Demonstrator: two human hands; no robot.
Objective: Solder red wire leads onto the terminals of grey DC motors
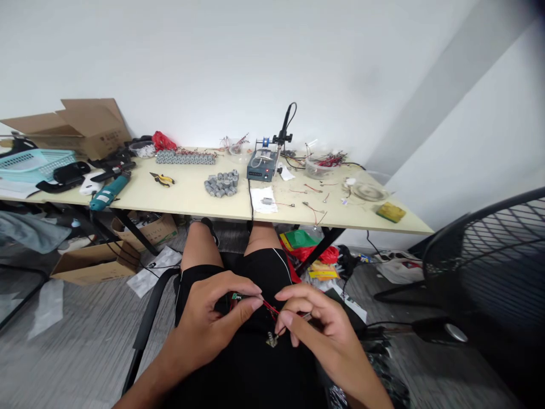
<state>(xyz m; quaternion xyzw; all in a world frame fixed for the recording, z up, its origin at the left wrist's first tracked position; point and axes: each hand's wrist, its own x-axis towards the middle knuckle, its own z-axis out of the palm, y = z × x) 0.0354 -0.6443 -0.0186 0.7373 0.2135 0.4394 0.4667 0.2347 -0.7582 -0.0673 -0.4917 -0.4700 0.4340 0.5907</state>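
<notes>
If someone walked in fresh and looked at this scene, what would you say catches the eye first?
First the two hands low in the middle: the left hand pinches a small green board while the right hand holds the red wire running from it, over the lap. Behind them the long table draws the eye, with the soldering station at its middle and a cluster of grey cylinders to its left.

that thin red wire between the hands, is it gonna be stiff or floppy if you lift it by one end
Probably floppy: the thin red wire sags in a slack curve between the left hand and right hand. Likely very light, since fingertip pinches alone carry it. The small metal part hanging by the right hand would probably dangle and swing.
</notes>
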